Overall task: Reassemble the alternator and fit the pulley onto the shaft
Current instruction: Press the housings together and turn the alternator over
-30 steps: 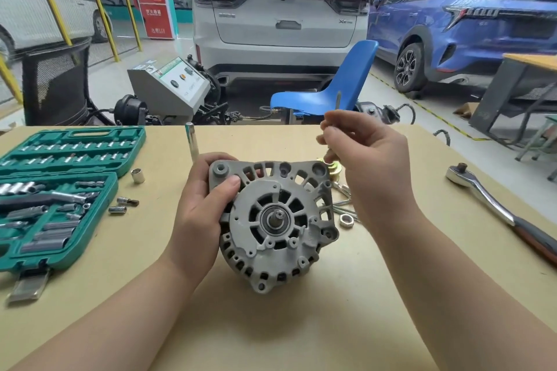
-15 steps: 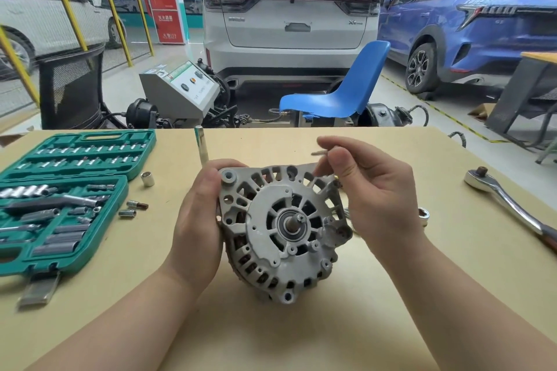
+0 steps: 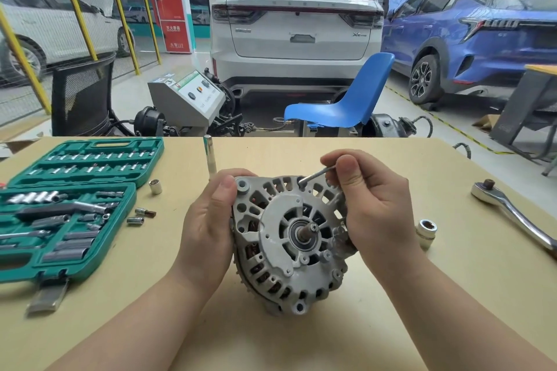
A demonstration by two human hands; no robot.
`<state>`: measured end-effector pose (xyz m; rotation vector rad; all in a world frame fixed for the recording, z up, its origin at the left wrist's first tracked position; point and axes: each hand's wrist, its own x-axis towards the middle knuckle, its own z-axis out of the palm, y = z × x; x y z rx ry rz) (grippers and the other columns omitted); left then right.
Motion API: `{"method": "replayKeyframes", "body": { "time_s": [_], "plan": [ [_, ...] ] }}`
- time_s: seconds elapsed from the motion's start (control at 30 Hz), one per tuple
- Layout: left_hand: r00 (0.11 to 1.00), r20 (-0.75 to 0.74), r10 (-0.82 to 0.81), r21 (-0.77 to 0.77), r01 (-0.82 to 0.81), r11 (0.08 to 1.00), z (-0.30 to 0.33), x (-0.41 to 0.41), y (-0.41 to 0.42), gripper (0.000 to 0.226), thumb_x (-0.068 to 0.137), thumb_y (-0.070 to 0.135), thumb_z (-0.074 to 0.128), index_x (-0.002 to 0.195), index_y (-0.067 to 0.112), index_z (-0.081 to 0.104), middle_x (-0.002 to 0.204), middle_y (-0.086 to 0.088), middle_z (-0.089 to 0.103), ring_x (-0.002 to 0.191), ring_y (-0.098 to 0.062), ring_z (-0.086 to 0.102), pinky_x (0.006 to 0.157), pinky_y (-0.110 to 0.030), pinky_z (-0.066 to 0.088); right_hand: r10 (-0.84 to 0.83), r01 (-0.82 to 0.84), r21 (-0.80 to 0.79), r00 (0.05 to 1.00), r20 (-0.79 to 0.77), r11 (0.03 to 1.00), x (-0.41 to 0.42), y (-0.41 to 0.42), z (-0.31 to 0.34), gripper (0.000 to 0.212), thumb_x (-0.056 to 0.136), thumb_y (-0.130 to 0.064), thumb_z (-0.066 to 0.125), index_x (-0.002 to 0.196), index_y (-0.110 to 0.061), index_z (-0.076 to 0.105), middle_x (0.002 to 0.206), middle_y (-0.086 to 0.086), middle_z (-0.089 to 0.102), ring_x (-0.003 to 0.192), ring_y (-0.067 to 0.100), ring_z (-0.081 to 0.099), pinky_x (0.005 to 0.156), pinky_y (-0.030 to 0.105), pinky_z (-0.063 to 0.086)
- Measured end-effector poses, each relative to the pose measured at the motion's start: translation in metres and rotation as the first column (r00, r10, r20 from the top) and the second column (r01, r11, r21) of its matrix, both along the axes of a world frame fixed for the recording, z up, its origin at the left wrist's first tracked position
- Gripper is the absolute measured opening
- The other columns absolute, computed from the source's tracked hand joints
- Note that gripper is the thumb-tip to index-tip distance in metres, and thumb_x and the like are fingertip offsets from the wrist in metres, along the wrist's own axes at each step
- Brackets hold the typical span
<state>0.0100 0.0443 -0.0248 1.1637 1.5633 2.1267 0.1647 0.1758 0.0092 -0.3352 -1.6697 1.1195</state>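
Observation:
The grey alternator (image 3: 280,238) stands on edge on the tan table (image 3: 301,340), its bare shaft (image 3: 309,230) pointing toward me. My left hand (image 3: 208,220) grips the housing's left rim, thumb near the top-left mounting ear. My right hand (image 3: 370,205) pinches a long bolt (image 3: 313,175) between thumb and fingers, its tip at a hole on the housing's top edge. No pulley shows; the area behind my right hand is hidden.
An open green socket case (image 3: 66,205) lies at the left with loose sockets (image 3: 141,215) beside it. An upright extension bar (image 3: 210,156) stands behind the alternator. A socket (image 3: 425,230) and a ratchet (image 3: 512,214) lie at the right.
My right hand came down from above the alternator, turning the bolt from upright to slanted, and brought its tip to the hole on the housing's top edge. The left hand kept its grip.

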Motion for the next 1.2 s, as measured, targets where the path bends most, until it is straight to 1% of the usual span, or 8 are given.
{"method": "replayKeyframes", "body": {
  "time_s": [0.33,0.5,0.67,0.73,0.9,0.97,1.07,1.2],
  "plan": [
    [1.000,-0.019,0.007,0.006,-0.007,1.000,-0.005,-0.006,0.002,0.037,0.107,0.044,0.042,0.099,0.025,0.073,0.088,-0.005,0.078,0.082,-0.014,0.075,0.069,-0.017,0.056,-0.199,0.145,0.328,0.970,0.139,0.934,-0.005,0.008,-0.001,0.023,0.105,-0.020,0.056,0.104,-0.012,0.078,0.097,-0.006,0.072,0.097,0.012,0.068,0.088,0.029,0.052],
    [1.000,-0.020,0.007,-0.005,-0.007,1.000,-0.003,-0.011,-0.003,0.045,0.102,0.051,0.042,0.103,0.018,0.072,0.088,-0.009,0.077,0.081,-0.019,0.073,0.067,-0.020,0.056,-0.165,0.057,0.402,0.957,0.240,0.914,-0.009,0.006,0.002,0.021,0.103,-0.025,0.064,0.113,-0.019,0.082,0.104,-0.012,0.070,0.109,0.020,0.065,0.093,0.039,0.052],
    [0.999,0.014,-0.041,-0.062,0.042,0.997,-0.003,-0.019,-0.008,0.052,0.099,0.056,0.044,0.107,0.016,0.076,0.092,-0.033,0.069,0.082,-0.060,0.061,0.067,-0.072,0.049,-0.113,0.015,0.321,0.950,0.292,0.947,-0.013,0.006,-0.001,0.016,0.098,-0.020,0.077,0.112,-0.025,0.084,0.103,-0.017,0.074,0.104,0.008,0.069,0.091,0.029,0.055],
    [1.000,0.002,-0.014,-0.080,0.014,0.997,-0.002,-0.024,-0.008,0.048,0.105,0.049,0.043,0.105,0.017,0.078,0.092,-0.031,0.070,0.081,-0.058,0.064,0.066,-0.066,0.052,-0.113,0.029,0.293,0.955,0.273,0.956,-0.013,0.007,0.000,0.012,0.093,-0.023,0.080,0.105,-0.026,0.083,0.098,-0.018,0.076,0.099,0.008,0.071,0.086,0.028,0.055],
    [0.959,0.284,0.004,-0.155,0.042,0.987,0.006,-0.042,0.002,0.035,0.107,0.029,0.049,0.105,0.015,0.081,0.110,-0.019,0.076,0.099,-0.034,0.074,0.077,-0.041,0.062,-0.060,-0.040,0.327,0.955,0.289,0.944,-0.018,0.008,0.006,0.004,0.089,-0.027,0.080,0.092,-0.024,0.081,0.091,-0.015,0.076,0.091,0.014,0.072,0.080,0.041,0.058],
    [0.916,0.398,-0.043,-0.244,0.151,0.958,0.006,-0.047,0.003,0.030,0.102,0.015,0.054,0.101,0.010,0.083,0.113,-0.019,0.078,0.096,-0.033,0.076,0.074,-0.037,0.065,-0.047,-0.078,0.379,0.950,0.310,0.922,-0.020,0.009,0.008,0.007,0.089,-0.025,0.079,0.093,-0.019,0.082,0.092,-0.013,0.075,0.092,0.014,0.072,0.080,0.043,0.059],
    [0.745,0.627,-0.228,-0.250,0.470,0.847,0.007,-0.048,-0.003,0.026,0.085,0.018,0.059,0.083,0.007,0.083,0.088,-0.018,0.078,0.073,-0.029,0.075,0.064,-0.035,0.062,-0.004,-0.135,0.415,0.949,0.316,0.900,-0.021,0.010,0.011,0.008,0.091,-0.017,0.077,0.097,-0.015,0.083,0.097,-0.010,0.076,0.096,0.013,0.073,0.082,0.037,0.059],
    [0.674,0.655,-0.341,-0.171,0.572,0.802,0.003,-0.050,-0.009,0.033,0.063,0.020,0.078,0.092,0.006,0.085,0.093,-0.018,0.079,0.079,-0.029,0.077,0.068,-0.037,0.063,-0.019,-0.142,0.456,0.944,0.329,0.879,-0.018,0.010,0.009,0.014,0.095,-0.005,0.075,0.104,-0.013,0.082,0.104,-0.009,0.077,0.102,0.011,0.073,0.087,0.032,0.059]
  ]
}}
